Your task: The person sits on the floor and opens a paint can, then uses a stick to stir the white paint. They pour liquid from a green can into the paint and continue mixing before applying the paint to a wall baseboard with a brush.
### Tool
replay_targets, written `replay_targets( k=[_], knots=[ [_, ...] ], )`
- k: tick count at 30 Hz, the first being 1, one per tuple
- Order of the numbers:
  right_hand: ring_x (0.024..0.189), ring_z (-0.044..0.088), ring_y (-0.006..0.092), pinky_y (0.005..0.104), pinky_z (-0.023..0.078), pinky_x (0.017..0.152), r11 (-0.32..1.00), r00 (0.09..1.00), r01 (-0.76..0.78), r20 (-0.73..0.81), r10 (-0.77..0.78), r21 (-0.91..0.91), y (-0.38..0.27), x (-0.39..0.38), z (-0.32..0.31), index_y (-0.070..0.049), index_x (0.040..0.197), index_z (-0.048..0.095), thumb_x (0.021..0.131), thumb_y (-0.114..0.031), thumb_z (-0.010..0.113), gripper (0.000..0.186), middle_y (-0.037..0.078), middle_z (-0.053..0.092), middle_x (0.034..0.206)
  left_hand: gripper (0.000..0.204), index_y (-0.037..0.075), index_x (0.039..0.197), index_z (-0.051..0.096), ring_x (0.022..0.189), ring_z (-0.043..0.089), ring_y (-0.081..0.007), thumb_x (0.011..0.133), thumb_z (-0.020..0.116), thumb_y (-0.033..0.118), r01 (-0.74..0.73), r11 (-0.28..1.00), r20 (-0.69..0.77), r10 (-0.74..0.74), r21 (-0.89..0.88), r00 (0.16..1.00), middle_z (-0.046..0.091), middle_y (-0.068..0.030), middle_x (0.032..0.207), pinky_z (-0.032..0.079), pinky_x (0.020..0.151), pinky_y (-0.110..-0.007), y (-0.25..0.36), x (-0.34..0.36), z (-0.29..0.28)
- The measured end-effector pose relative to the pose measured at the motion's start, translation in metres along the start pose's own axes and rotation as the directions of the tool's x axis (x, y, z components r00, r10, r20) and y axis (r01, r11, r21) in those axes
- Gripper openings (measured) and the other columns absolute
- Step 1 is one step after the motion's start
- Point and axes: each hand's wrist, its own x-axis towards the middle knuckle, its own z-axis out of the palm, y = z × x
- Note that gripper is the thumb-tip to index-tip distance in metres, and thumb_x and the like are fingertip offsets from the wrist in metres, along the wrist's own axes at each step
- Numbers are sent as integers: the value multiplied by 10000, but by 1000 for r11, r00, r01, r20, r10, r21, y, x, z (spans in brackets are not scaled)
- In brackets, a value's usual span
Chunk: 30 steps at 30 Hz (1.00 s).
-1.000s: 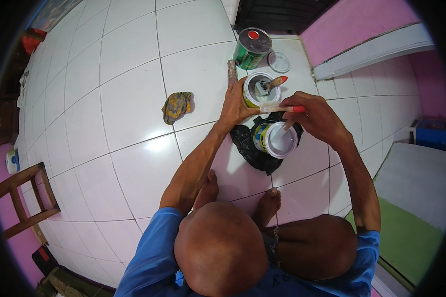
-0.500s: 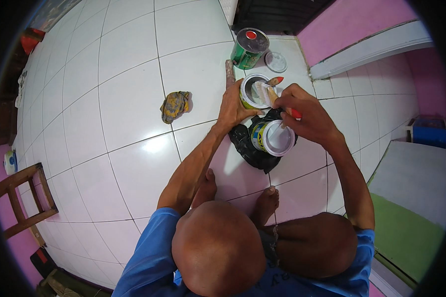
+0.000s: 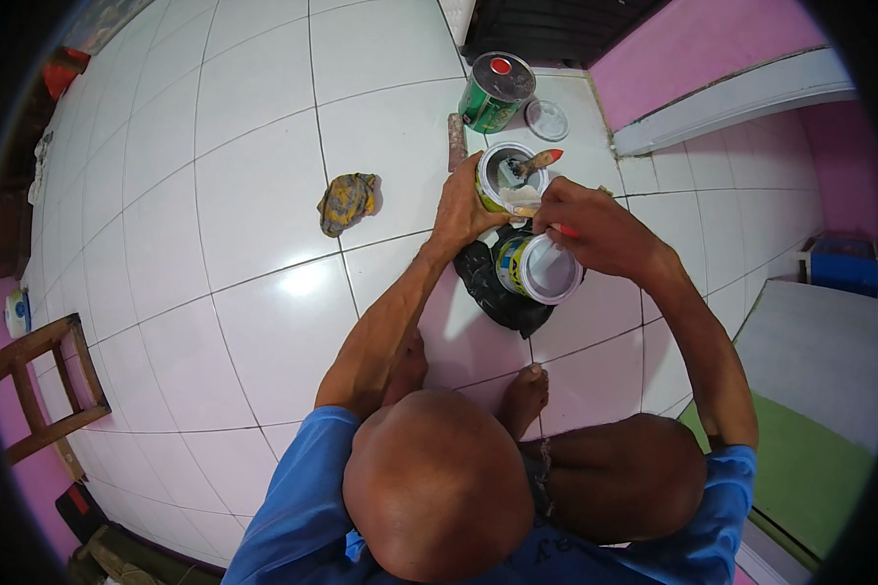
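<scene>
My left hand (image 3: pixel 468 210) is wrapped round the left side of an open paint can (image 3: pixel 483 195), its thumb along the near rim. In my right hand (image 3: pixel 600 226) is a paintbrush (image 3: pixel 525 211) with a red handle end, its bristle end over the can's near rim. A second brush (image 3: pixel 539 161), red-tipped and dark with paint, leans inside the can against the far right rim. Closer to me, another can (image 3: pixel 511 268) with a pale, whitish top sits tilted on a black plastic bag (image 3: pixel 493 297).
Beyond the cans stand a green tin (image 3: pixel 486 107) with a red cap and a round clear lid (image 3: pixel 546 121). A stick-like piece (image 3: pixel 457 142) lies beside the tin. To the left is a crumpled yellow-grey rag (image 3: pixel 347 204). A wooden frame (image 3: pixel 54 390) stands far left.
My right hand has brought its brush nearer to me and lower, from inside the can to its near rim. The second brush now shows more fully. My left hand keeps its hold.
</scene>
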Motion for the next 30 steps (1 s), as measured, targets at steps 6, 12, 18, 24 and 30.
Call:
replay_targets(
  k=[6, 12, 18, 24, 30],
  knots=[
    [1039, 651, 303, 445, 521, 898, 997, 997, -51, 55, 48, 53, 0, 2, -16, -69, 965, 735, 866, 0, 675, 135, 107, 637, 1010, 1018, -52, 1395, 481, 1193, 618, -436, 540, 981, 180, 8, 1000, -4, -8, -15, 1000, 658, -249, 1238, 494, 1032, -480, -14, 1, 7],
    [1057, 657, 296, 440, 543, 927, 992, 983, -123, 144, 117, 30, -6, 3, -24, -33, 971, 724, 884, -22, 711, 89, 98, 639, 1076, 1007, -56, 1396, 485, 1198, 614, -442, 544, 968, 178, -3, 1000, -2, 3, -7, 1000, 655, -252, 1251, 487, 1042, -495, -19, 1, 7],
    [1066, 659, 283, 428, 540, 937, 992, 984, -117, 140, 109, 50, -6, 1, -27, -38, 970, 732, 906, -43, 710, 68, 88, 643, 1086, 967, -58, 1373, 509, 1168, 633, -442, 552, 958, 187, -58, 998, -33, 58, 19, 998, 668, -259, 1227, 501, 1027, -488, -18, 1, 7],
    [1063, 657, 279, 419, 535, 953, 982, 981, -161, 121, 150, 94, -10, -2, -33, -39, 963, 738, 907, -38, 715, 60, 87, 648, 1056, 952, -56, 1354, 525, 1150, 647, -436, 551, 965, 203, -21, 1000, -1, 21, -4, 1000, 678, -254, 1212, 512, 1014, -485, -4, 3, 2],
    [1001, 693, 230, 375, 545, 880, 942, 977, -113, -140, 163, 315, 1, -23, -38, -42, 1074, 721, 911, -23, 710, 164, 78, 679, 1015, 1082, -30, 1422, 450, 1256, 598, -416, 552, 1013, 283, -16, 1000, 48, 15, 18, 999, 628, -246, 1322, 478, 1072, -480, -9, 1, 0]
  ],
)
